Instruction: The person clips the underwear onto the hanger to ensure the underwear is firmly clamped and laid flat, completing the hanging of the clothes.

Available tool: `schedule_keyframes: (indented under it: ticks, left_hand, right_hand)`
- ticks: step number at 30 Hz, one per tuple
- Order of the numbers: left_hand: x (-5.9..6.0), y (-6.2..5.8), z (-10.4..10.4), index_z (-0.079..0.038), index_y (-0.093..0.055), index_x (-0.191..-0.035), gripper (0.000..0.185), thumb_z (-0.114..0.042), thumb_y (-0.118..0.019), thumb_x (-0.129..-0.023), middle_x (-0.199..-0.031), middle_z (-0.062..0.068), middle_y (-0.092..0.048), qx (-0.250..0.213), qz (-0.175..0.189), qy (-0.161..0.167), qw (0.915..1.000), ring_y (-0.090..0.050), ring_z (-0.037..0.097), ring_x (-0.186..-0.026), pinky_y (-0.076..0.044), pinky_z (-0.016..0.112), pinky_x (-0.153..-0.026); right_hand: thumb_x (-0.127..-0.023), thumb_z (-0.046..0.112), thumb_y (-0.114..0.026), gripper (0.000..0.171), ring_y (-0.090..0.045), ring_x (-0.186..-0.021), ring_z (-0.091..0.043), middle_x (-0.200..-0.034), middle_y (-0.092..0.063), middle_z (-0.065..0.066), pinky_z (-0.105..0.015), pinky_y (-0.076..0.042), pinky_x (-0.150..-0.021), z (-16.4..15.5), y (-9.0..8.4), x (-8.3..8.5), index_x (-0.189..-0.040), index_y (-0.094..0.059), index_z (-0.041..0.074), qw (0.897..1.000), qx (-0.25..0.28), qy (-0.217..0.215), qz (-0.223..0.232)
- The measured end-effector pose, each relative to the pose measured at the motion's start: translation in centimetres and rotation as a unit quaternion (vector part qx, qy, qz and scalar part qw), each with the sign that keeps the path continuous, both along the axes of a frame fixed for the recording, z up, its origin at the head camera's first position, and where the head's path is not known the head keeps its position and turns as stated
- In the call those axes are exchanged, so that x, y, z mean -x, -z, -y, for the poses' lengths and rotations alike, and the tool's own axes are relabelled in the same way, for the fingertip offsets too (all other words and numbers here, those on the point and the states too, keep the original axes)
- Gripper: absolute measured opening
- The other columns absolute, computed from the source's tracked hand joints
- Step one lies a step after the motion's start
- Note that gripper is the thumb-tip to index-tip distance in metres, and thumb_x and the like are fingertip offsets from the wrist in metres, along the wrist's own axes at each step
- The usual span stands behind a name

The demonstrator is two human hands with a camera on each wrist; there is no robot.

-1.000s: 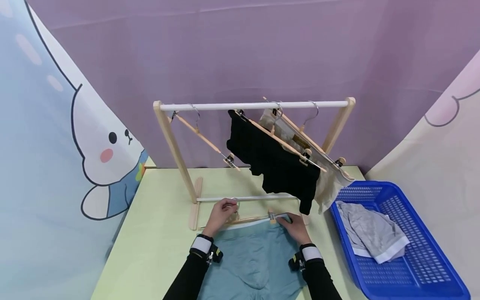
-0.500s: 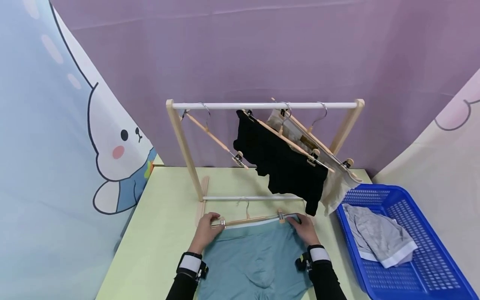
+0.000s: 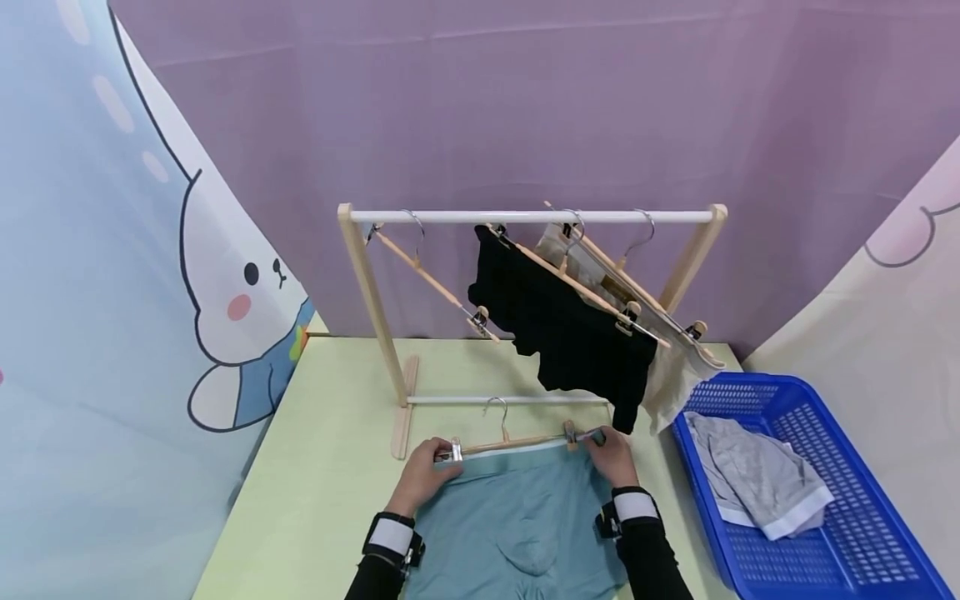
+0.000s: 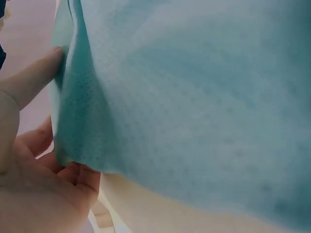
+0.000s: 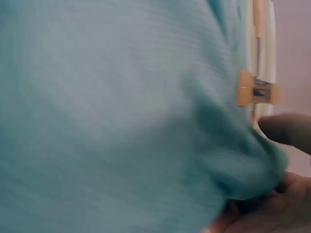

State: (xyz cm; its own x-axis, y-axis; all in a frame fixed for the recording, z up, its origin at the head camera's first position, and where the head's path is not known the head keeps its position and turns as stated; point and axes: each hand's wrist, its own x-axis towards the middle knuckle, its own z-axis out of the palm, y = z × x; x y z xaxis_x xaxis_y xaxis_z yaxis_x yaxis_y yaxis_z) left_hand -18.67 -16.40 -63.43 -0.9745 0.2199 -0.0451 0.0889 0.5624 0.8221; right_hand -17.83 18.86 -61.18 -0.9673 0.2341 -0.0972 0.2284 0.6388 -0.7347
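A purple backdrop hangs behind the pale green table. Near its front edge I have the teal shorts spread wide. The left hand pinches one waistband corner by the silver clip; whether it grips that too, I can't tell. The right hand pinches the opposite corner, presumably keeping the band straight along the hanger. At the right edge, the blue basket keeps a grey garment handy. The rack stands toward the far edge, leaving, I judge, working room.

Shorts are spreading between left grip and right grip; rack is standing behind both on worktop; basket is sitting right of right grip, garment lying inside.
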Motion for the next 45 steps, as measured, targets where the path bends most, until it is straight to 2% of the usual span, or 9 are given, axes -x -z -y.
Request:
schedule_keyframes:
  ticks: [5,11,15,20,22,28,36,40,45]
  left_hand:
    - [-0.1,-0.3,0.0,-0.002,-0.063,-0.108,0.035,-0.019,-0.080,-0.083,-0.102,0.011,-0.065,0.001,0.003,-0.015,0.9999,-0.062,0.025,-0.094,-0.050,0.043,-0.082]
    - [-0.2,-0.8,-0.4,-0.003,-0.064,-0.105,0.033,-0.016,-0.082,-0.080,-0.100,0.011,-0.066,0.012,0.004,-0.022,0.9997,-0.064,0.025,-0.093,-0.051,0.043,-0.081]
    - [-0.3,-1.0,-0.6,-0.004,-0.065,-0.103,0.032,-0.017,-0.082,-0.080,-0.097,0.009,-0.067,0.017,0.001,-0.023,0.9996,-0.063,0.022,-0.089,-0.050,0.040,-0.079]
    - [-0.3,-0.9,-0.6,-0.006,-0.066,-0.102,0.029,-0.019,-0.082,-0.081,-0.095,0.006,-0.068,0.003,0.001,-0.022,0.9998,-0.063,0.019,-0.088,-0.051,0.038,-0.079]
    - [-0.3,-0.8,-0.5,-0.006,-0.066,-0.102,0.029,-0.019,-0.082,-0.082,-0.095,0.006,-0.068,-0.009,-0.001,-0.020,0.9998,-0.064,0.020,-0.089,-0.051,0.038,-0.080]
    - [-0.5,-0.2,0.0,-0.007,-0.067,-0.103,0.028,-0.019,-0.081,-0.083,-0.097,0.006,-0.069,-0.040,0.010,-0.027,0.9988,-0.064,0.021,-0.092,-0.050,0.039,-0.082]
    - [-0.6,0.2,0.3,-0.006,-0.069,-0.103,0.027,-0.015,-0.082,-0.082,-0.100,0.010,-0.071,-0.091,0.024,-0.052,0.9942,-0.066,0.026,-0.096,-0.050,0.041,-0.085]
    - [-0.5,0.4,0.1,-0.006,-0.069,-0.104,0.027,-0.013,-0.082,-0.081,-0.102,0.010,-0.071,-0.119,0.034,-0.052,0.9910,-0.065,0.027,-0.098,-0.050,0.040,-0.086]
    - [-0.5,0.7,-0.2,-0.008,-0.069,-0.104,0.027,-0.013,-0.082,-0.080,-0.103,0.009,-0.070,-0.118,0.037,-0.061,0.9904,-0.065,0.025,-0.099,-0.049,0.040,-0.087]
  right_hand:
    - [-0.097,0.023,-0.061,0.035,-0.059,-0.072,-0.030,-0.095,-0.063,-0.025,-0.043,-0.048,-0.063,2.2,-1.5,0.6,-0.106,-0.060,-0.011,0.995,-0.096,-0.012,-0.009]
    - [-0.090,0.009,-0.068,0.028,-0.050,-0.110,-0.052,-0.114,-0.055,-0.033,-0.063,-0.045,-0.085,6.3,-1.6,1.0,-0.108,-0.061,-0.012,0.976,-0.183,-0.016,-0.121]
    - [-0.087,0.008,-0.072,0.034,-0.048,-0.115,-0.047,-0.117,-0.056,-0.028,-0.058,-0.044,-0.091,9.1,-1.5,1.3,-0.114,-0.061,-0.009,0.973,-0.162,-0.074,-0.144]
    - [-0.096,0.018,-0.066,0.017,-0.056,-0.102,-0.029,-0.100,-0.065,-0.010,-0.044,-0.049,-0.082,12.3,-1.7,1.4,-0.105,-0.068,0.004,0.977,-0.082,-0.179,-0.085]
    - [-0.097,0.022,-0.065,0.014,-0.055,-0.095,-0.024,-0.092,-0.066,-0.004,-0.041,-0.047,-0.079,13.2,-1.6,1.4,-0.098,-0.070,0.010,0.973,-0.082,-0.201,-0.073]
    - [-0.095,0.032,-0.067,0.021,-0.045,-0.082,-0.021,-0.077,-0.063,0.002,-0.042,-0.035,-0.078,15.3,-1.2,1.4,-0.081,-0.070,0.016,0.967,-0.117,-0.206,-0.090]
    - [-0.093,0.031,-0.069,0.028,-0.042,-0.072,-0.019,-0.068,-0.060,0.002,-0.041,-0.034,-0.073,16.9,-0.7,1.7,-0.070,-0.065,0.016,0.965,-0.102,-0.226,-0.089]
    - [-0.094,0.034,-0.069,0.026,-0.051,-0.074,-0.021,-0.074,-0.067,-0.001,-0.046,-0.039,-0.078,17.4,-0.8,1.8,-0.079,-0.072,0.013,0.965,-0.084,-0.236,-0.082]
    - [-0.096,0.036,-0.065,0.024,-0.062,-0.080,-0.022,-0.086,-0.072,-0.001,-0.055,-0.039,-0.087,18.0,-1.3,2.5,-0.094,-0.075,0.014,0.965,-0.060,-0.253,-0.017]
